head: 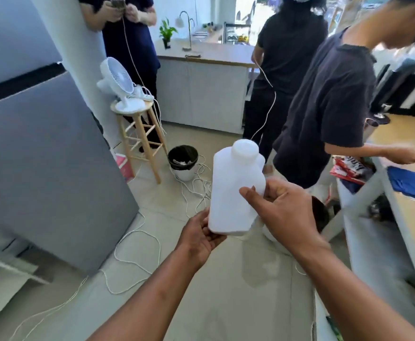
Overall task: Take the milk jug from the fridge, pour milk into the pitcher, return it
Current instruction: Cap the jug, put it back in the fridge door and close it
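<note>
A white plastic milk jug [231, 188] with its white cap on is held upright, slightly tilted, in the air at the frame's middle. My right hand [282, 212] grips its handle side, thumb across the front. My left hand [201, 235] cups the jug's bottom corner from below with relaxed fingers. The grey fridge [44, 173] stands at the left with its doors closed. No pitcher is in sight.
Three people stand ahead and to the right, the nearest leaning over a wooden counter [413, 198] at the right. A wooden stool [140, 134] with a white fan, a black-lined bin [183, 158] and white cables strewn across the floor [137, 244] lie ahead.
</note>
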### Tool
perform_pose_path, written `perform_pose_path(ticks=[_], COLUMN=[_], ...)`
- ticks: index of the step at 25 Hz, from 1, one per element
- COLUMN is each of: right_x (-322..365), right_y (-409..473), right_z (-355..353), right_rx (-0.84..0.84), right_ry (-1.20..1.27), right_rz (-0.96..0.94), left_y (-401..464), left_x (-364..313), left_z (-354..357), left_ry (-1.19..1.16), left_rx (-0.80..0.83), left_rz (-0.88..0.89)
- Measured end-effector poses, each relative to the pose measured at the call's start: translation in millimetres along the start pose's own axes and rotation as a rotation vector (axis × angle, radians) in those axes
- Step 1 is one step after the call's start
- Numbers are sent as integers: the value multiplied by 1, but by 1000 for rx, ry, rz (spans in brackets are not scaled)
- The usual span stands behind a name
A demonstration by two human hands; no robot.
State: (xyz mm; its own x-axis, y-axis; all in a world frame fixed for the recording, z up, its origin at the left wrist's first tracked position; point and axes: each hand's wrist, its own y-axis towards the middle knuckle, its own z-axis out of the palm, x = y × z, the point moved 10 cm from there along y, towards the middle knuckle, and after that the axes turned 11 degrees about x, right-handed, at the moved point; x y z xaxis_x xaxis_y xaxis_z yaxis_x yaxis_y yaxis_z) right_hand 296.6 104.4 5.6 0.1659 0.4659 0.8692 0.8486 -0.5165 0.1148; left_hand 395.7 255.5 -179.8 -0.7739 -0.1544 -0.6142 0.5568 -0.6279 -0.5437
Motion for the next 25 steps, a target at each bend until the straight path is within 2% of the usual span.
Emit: perform_pose_path(ticks=[14,25], right_x=[137,213], right_y=[62,70], right_z=[264,442], right_rx=[351,663], right_ry=[77,90], right_rz=[-99,-278], left_y=[-76,-155], left_x=[-142,-179], left_z=[-237,-375], left_ry=[-196,-444], left_rx=[-265,-520], left_rz=[249,421])
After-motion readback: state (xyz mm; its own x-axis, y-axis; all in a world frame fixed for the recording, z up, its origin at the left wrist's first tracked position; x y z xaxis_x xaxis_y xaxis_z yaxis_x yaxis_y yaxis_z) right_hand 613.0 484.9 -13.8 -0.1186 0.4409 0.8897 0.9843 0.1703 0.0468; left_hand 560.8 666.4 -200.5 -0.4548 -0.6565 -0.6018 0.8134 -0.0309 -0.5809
